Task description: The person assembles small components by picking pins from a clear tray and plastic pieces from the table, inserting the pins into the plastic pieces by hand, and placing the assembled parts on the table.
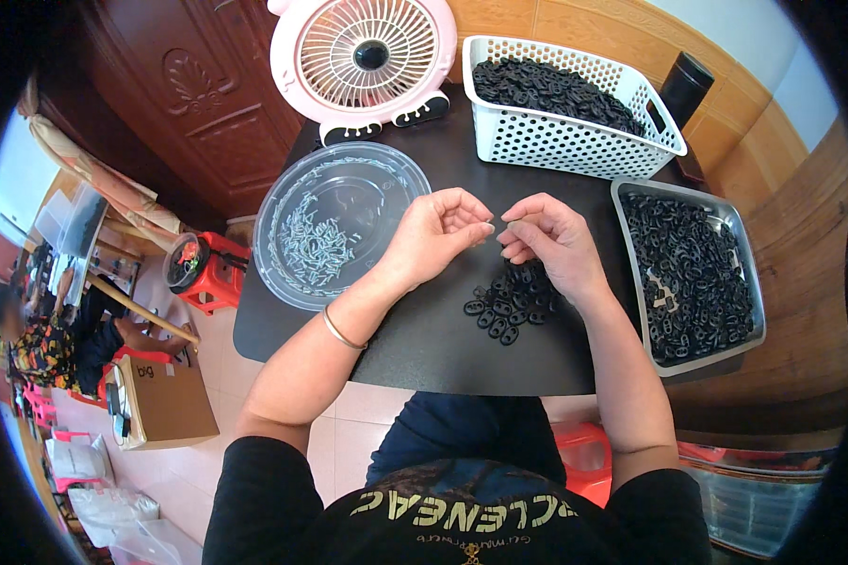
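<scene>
Above the counter, both hands curl as if pinching; I can't tell what. Lots seems left: pins at nine o'clock, black loops at three.

Dark table mid-view; carved red-brown door between 10 and 11 o'clock, pale patterned curtain at 10. Tan paneling at 1, pale wall at 2, brown wood-grain surface at 3. Light tile floor at 8. 1 red stool at 9, 1 partly hidden red seat at 5, wooden-legged table at 9, pink stools at 8. Bright light between 9 and 10, source unclear
</scene>
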Available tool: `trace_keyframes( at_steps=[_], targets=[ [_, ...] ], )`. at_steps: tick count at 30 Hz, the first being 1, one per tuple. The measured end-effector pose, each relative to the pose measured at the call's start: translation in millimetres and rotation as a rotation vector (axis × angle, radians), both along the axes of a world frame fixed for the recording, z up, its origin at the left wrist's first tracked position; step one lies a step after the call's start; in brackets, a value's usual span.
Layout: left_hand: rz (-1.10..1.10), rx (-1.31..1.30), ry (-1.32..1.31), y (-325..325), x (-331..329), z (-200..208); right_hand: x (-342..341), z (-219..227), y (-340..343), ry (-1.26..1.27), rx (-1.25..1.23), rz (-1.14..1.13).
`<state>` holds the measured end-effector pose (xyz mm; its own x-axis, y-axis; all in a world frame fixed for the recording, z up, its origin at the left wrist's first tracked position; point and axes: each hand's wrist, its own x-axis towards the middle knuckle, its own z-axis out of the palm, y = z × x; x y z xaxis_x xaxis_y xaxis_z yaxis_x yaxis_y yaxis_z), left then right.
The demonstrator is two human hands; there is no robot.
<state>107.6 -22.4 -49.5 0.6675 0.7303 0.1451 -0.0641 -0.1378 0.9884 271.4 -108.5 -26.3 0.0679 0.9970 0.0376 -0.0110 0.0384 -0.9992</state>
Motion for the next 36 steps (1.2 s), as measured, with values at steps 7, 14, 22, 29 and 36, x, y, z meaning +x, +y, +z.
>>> trace_keyframes(
  at_steps=[7,14,22,29,36],
  targets=[
    [0.017,0.064,0.002,-2,2,4,1,-7,3,-0.048,0.131,-0.025],
    [0.058,0.125,0.036,-1,0,0,-2,-8,4,-0.112,0.165,-0.105],
    [0.035,0.091,0.052,-3,3,2,0,-10,1,-0.201,0.134,-0.113],
    [-0.006,0.014,0.004,-2,1,3,-3,-12,4,-0.284,0.19,-0.154],
    [-0.04,0.0,0.035,-4,1,4,-3,-14,4,-0.258,0.199,-0.177]
  ],
)
